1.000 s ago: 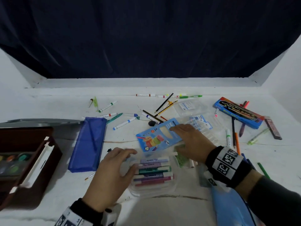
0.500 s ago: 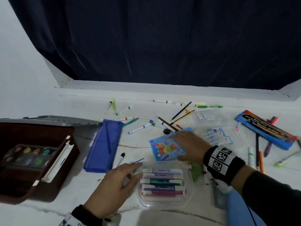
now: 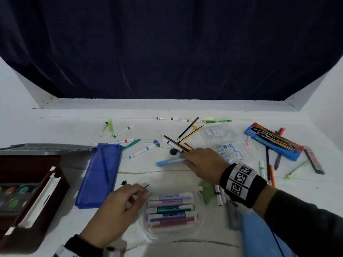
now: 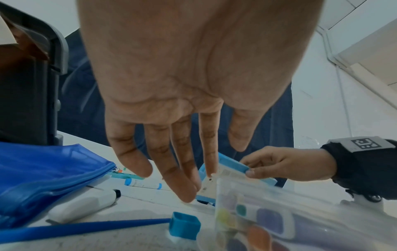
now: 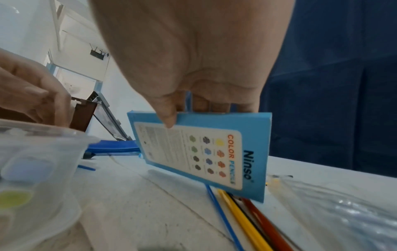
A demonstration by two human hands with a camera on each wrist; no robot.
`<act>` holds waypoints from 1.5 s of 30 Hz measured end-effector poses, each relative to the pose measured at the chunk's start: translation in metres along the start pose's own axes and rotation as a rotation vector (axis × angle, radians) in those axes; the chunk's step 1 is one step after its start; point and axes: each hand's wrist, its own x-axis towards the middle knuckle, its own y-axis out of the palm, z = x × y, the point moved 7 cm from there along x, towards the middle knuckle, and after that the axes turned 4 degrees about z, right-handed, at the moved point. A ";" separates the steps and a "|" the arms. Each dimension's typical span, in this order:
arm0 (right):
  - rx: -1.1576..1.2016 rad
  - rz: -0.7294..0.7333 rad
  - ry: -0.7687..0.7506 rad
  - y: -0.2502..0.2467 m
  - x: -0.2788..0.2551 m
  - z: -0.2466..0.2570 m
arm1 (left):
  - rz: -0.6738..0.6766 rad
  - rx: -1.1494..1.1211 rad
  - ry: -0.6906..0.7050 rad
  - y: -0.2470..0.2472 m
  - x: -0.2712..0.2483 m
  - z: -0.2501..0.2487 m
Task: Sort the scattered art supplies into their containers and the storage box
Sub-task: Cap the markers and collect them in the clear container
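Pencil box (image 5: 206,152) newly tilted on edge

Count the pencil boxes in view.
2. A light-blue colour pencil box stands on edge at centre, gripped by the right hand. A darker blue box lies flat at far right. Clutter may hide others.

Right hand (image 3: 203,165) pinches a blue box (image 5: 206,152) on edge; left hand (image 3: 118,210) hovers, fingers loosely extended.

Dim, cool, even light with soft shadows on the white tabletop (image 3: 55,127). Wide-angle bending curves the edges. Both wrist views are smeared and soft up close.
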 end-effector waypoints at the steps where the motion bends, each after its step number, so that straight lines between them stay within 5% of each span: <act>1: 0.016 -0.036 0.011 -0.006 -0.003 0.001 | 0.001 -0.001 0.005 -0.001 0.000 -0.002; 10: 0.347 -0.424 0.221 -0.081 -0.071 -0.015 | -0.080 0.019 0.139 -0.012 0.019 -0.058; 20: 0.598 -0.539 0.366 -0.080 -0.176 -0.066 | -0.050 0.023 0.268 0.047 0.020 -0.128; 27: 0.794 -0.526 0.374 -0.068 -0.234 -0.115 | 0.037 0.091 0.201 0.111 0.016 -0.164; 37: 0.814 -0.383 0.198 -0.049 -0.266 -0.145 | 0.412 0.683 -0.113 0.229 0.013 -0.198; 45: 0.786 -0.253 0.101 -0.036 -0.269 -0.144 | 0.439 0.741 -0.347 0.256 0.016 -0.210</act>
